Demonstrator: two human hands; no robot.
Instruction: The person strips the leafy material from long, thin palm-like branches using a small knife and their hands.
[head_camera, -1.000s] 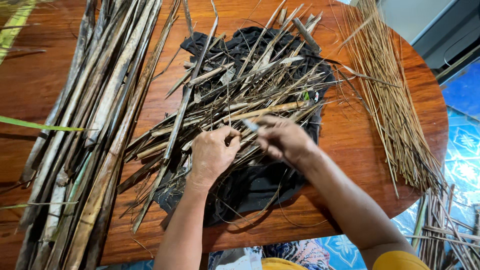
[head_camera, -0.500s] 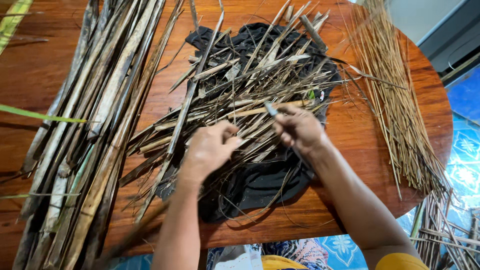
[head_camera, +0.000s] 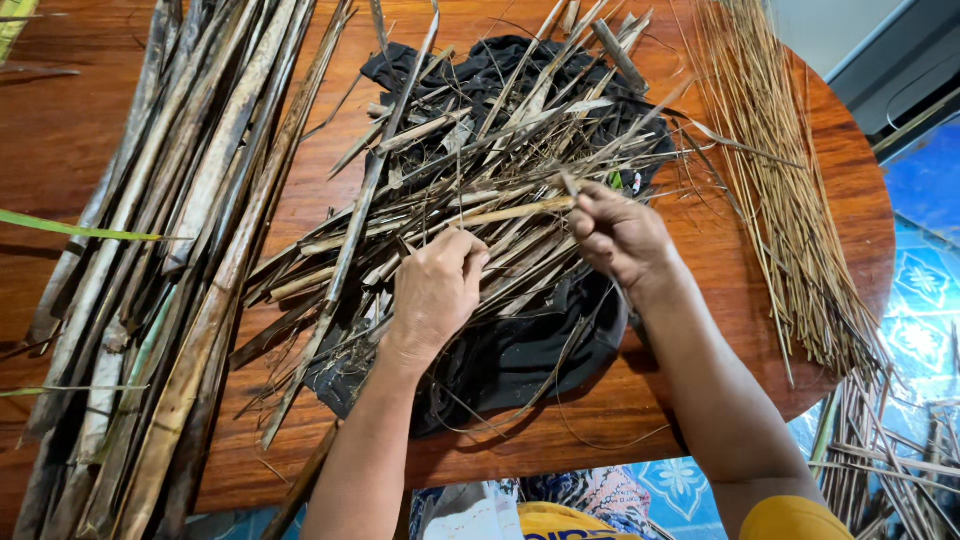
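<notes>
Reaching in from the lower edge, the left hand (head_camera: 435, 290) rests knuckles-up, fingers curled down onto a heap of dry leaf strips (head_camera: 480, 180); whether it grips one cannot be told. The right hand (head_camera: 620, 235), just beside it, is closed, pinching a thin strip (head_camera: 510, 212) between thumb and fingertips. The heap lies on a black cloth (head_camera: 520, 350) spread over the round wooden tabletop (head_camera: 60, 150). Long dried leaves (head_camera: 190, 200) lie far left, thin sticks (head_camera: 780, 200) far right. Since a second ago the right hand has moved up and outward.
</notes>
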